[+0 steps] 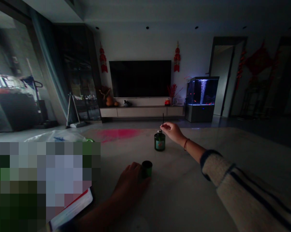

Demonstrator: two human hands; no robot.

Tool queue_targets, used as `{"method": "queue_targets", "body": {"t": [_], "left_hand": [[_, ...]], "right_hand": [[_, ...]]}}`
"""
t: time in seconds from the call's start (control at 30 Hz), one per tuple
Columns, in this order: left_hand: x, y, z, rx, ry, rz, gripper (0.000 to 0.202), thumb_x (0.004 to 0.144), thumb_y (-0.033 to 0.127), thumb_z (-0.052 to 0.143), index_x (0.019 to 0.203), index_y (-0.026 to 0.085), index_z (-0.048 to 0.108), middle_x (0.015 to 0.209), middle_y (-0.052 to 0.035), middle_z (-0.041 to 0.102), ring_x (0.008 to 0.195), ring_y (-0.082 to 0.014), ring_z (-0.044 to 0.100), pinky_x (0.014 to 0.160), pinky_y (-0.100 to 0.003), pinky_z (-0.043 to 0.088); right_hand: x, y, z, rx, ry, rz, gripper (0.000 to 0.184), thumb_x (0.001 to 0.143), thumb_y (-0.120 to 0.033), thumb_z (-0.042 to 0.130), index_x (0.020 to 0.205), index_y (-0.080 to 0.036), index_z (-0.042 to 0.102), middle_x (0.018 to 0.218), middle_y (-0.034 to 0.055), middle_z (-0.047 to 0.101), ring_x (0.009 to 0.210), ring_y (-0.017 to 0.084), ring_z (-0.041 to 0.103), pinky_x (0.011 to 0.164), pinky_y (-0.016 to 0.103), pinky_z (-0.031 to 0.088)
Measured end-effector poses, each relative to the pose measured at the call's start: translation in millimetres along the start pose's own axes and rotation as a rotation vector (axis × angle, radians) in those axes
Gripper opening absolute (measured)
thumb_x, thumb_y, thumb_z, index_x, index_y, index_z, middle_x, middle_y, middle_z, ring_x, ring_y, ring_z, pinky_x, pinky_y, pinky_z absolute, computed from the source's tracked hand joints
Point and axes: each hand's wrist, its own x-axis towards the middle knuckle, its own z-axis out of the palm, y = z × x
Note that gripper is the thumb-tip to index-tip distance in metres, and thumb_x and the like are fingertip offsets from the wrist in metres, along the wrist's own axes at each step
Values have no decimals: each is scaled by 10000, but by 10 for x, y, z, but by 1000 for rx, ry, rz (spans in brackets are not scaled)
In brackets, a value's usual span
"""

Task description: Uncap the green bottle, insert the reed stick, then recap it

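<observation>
A squat dark green glass bottle (156,139) with a pale label and a narrow light neck stands upright on the table. Just above its neck, my right hand (173,131) pinches a thin dark stick (163,118) that points up. Whether the stick's lower end sits inside the neck is hidden by the fingers. Closer to me, my left hand (129,182) is closed around the side of a small dark green cylinder (147,170), which stands on the tabletop with a dark round top.
The pale table (184,193) spreads beneath both hands. At left lie a phone-like flat item (75,206), a clear plastic bag (56,136) and a pixelated area. Beyond are a television (140,79), a low cabinet (140,111) and a lit fish tank (202,91).
</observation>
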Motion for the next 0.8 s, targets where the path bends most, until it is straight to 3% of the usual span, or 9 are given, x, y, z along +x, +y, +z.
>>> {"method": "queue_targets", "body": {"t": [0.37, 0.6, 0.8], "left_hand": [[6, 1, 14, -13, 5, -9, 342, 699, 413, 448, 913, 163, 543, 989, -75, 542, 916, -230, 483, 791, -351, 381], [16, -29, 47, -38, 27, 14, 334, 694, 420, 463, 888, 162, 552, 967, -73, 547, 894, -231, 490, 771, -358, 384], [29, -54, 66, -41, 37, 25, 348, 697, 442, 467, 892, 167, 551, 971, -69, 549, 896, -231, 489, 776, -357, 382]], "right_hand": [[19, 83, 45, 53, 159, 158, 201, 663, -334, 555, 703, -142, 599, 668, 42, 625, 592, 128, 564, 552, 236, 443], [-31, -19, 76, 242, 58, 353, 135, 645, -257, 546, 710, -141, 564, 665, 19, 592, 520, 92, 525, 477, 207, 419], [-54, -24, 78, 150, 16, 422, 170, 633, -232, 542, 776, -140, 554, 736, 24, 591, 619, 103, 545, 554, 218, 427]]}}
